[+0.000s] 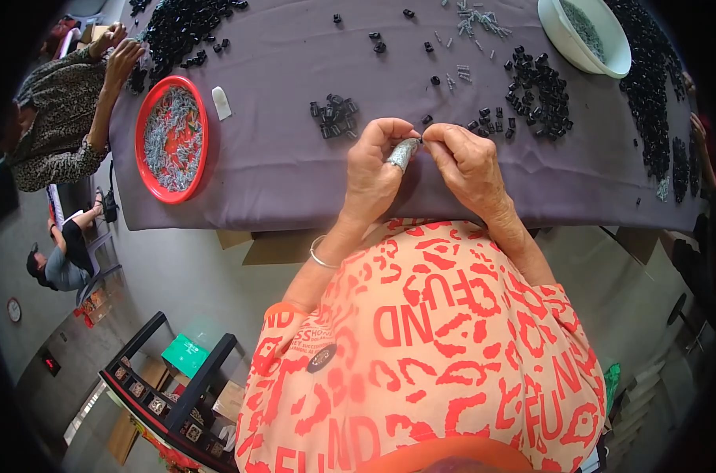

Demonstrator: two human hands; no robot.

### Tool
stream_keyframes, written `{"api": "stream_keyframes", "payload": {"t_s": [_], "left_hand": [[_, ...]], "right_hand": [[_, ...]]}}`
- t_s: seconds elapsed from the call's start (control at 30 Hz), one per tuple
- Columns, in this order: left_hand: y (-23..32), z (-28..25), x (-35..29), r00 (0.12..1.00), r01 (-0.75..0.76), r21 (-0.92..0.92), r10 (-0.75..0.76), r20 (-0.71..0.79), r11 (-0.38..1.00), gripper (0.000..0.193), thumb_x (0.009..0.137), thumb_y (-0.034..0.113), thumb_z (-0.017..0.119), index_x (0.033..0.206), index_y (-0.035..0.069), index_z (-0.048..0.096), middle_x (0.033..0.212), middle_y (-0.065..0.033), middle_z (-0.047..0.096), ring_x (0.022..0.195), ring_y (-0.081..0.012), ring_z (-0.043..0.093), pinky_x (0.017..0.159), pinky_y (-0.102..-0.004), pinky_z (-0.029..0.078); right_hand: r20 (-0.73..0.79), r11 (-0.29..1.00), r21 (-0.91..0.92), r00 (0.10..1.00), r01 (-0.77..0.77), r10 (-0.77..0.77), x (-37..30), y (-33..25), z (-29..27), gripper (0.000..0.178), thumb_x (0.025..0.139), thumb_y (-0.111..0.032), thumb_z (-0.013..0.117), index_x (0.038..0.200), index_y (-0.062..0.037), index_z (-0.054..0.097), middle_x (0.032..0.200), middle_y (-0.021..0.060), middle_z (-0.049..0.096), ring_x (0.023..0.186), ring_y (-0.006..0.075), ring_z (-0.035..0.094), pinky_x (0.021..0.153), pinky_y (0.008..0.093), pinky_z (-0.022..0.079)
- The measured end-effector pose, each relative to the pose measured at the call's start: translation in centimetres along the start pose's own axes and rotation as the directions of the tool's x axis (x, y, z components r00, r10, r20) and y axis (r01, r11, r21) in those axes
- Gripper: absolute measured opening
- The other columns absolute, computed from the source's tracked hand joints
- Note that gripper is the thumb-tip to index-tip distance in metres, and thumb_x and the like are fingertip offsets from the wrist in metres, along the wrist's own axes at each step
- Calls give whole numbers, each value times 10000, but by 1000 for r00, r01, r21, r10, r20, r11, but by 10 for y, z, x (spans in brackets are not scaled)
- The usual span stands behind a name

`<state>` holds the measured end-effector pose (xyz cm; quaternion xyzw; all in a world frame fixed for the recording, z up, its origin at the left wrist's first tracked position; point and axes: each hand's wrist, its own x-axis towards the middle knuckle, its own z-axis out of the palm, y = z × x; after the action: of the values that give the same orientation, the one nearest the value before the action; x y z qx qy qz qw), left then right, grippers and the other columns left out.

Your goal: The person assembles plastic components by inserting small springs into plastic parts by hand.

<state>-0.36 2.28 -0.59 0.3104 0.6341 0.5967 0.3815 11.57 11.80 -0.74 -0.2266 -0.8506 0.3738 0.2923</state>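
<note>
My left hand [374,169] and my right hand [470,167] meet over the near side of the cloth-covered table. Both are closed in a pinch, fingertips almost touching. Between them shows a tiny dark bit of a small black part [419,140], mostly hidden by the fingers. A greyish-white wrap [403,154] covers my left thumb. Just beyond the left hand lies a small cluster of black plastic parts [334,116]. A larger group of similar black parts [541,98] spreads beyond the right hand, with thin grey pins [484,20] scattered farther off.
A red oval tray [204,134] of grey pins stands at left, beside a white oblong piece [221,103]. A pale bowl [618,59] of pins sits at far right. Large black heaps [177,27] lie along both sides. Another person's hands [121,55] are at the left edge.
</note>
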Motion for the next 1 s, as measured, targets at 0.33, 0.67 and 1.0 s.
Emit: {"api": "stream_keyframes", "payload": {"t_s": [0.33, 0.67, 1.0], "left_hand": [[-1, -7, 1, 981, 187, -333, -190, 24, 924, 175, 852, -73, 549, 1014, -26, 505, 940, -86, 596, 838, -133, 604, 734, -234, 510], [-3, -6, 2, 982, 188, -324, -185, 39, 927, 171, 849, -81, 545, 1009, -37, 507, 935, -97, 602, 837, -134, 603, 729, -237, 513], [-6, -15, 4, 974, 215, -431, -223, 32, 876, 174, 835, -47, 595, 997, -21, 535, 929, -91, 619, 812, -140, 614, 736, -260, 525]], "right_hand": [[85, 935, 247, 967, -255, 241, 5, -7, -4, 93, 800, 26, 605, 886, 2, 578, 777, 95, 615, 622, 155, 588, 576, 248, 463], [37, 995, 80, 998, -53, 50, 4, -1, 2, 112, 788, 29, 606, 893, 6, 576, 819, 120, 625, 718, 256, 632, 624, 315, 492], [-130, 979, -202, 991, 18, -45, 31, 15, -18, 237, 732, -6, 669, 956, -48, 604, 926, 90, 585, 827, 221, 571, 703, 306, 461]]}}
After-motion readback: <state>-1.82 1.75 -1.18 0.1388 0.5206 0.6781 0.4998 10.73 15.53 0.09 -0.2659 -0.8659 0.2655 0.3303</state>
